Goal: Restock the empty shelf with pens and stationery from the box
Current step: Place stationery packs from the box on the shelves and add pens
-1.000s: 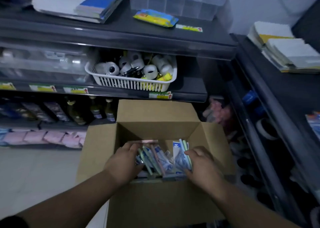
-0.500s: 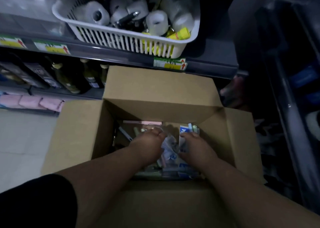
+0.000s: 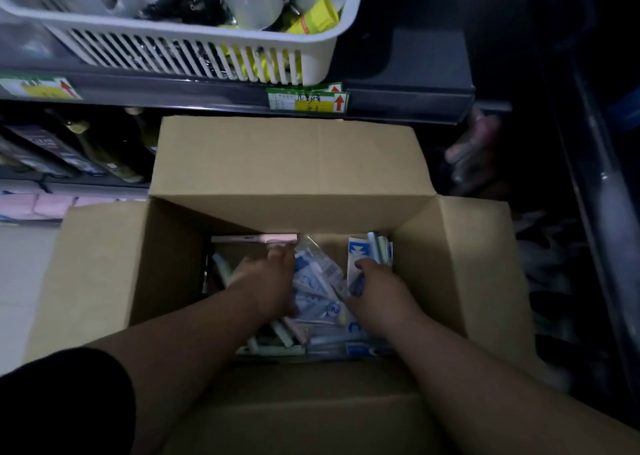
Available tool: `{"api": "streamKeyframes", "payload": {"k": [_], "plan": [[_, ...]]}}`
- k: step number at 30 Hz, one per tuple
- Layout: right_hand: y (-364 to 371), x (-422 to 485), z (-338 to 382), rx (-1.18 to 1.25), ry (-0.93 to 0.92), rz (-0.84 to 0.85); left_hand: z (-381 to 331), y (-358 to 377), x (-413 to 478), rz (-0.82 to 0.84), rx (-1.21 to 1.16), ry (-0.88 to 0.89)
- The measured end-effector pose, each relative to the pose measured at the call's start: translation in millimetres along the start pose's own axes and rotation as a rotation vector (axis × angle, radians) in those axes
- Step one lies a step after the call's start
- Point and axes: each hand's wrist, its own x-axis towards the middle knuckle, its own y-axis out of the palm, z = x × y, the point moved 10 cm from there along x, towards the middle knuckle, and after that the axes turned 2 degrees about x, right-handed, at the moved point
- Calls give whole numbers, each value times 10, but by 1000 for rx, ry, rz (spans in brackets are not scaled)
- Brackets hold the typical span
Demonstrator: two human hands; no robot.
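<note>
Both hands reach down into the open cardboard box (image 3: 104, 264) at the centre of the frame. The left hand (image 3: 266, 281) lies flat on the heap of blue-and-white stationery packets (image 3: 315, 281), its fingers (image 3: 278, 252) spread and touching a pink pen (image 3: 256, 238) at the far wall. The right hand (image 3: 381, 288) rests on the packets' right side; whether its fingers grip anything, I cannot tell. A white basket (image 3: 194, 53) sits on the shelf (image 3: 408, 98) at upper left.

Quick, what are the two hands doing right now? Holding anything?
Left hand: down in the cardboard box among the packets; its grip cannot be told.
Right hand: closed on a blue-and-white packet.
</note>
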Motion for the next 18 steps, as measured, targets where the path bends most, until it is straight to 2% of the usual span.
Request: {"api": "streamKeyframes", "payload": {"k": [3, 8, 14, 18], "plan": [[33, -2, 21, -3, 9, 9, 28, 1, -13, -56, -13, -30], [69, 29, 12, -5, 12, 13, -33, 97, 11, -69, -201, -48], [123, 46, 14, -5, 12, 31, -90, 50, 32, -85, -147, -27], [117, 57, 17, -3, 1, 24, 27, 84, 43, -27, -236, -86]]}}
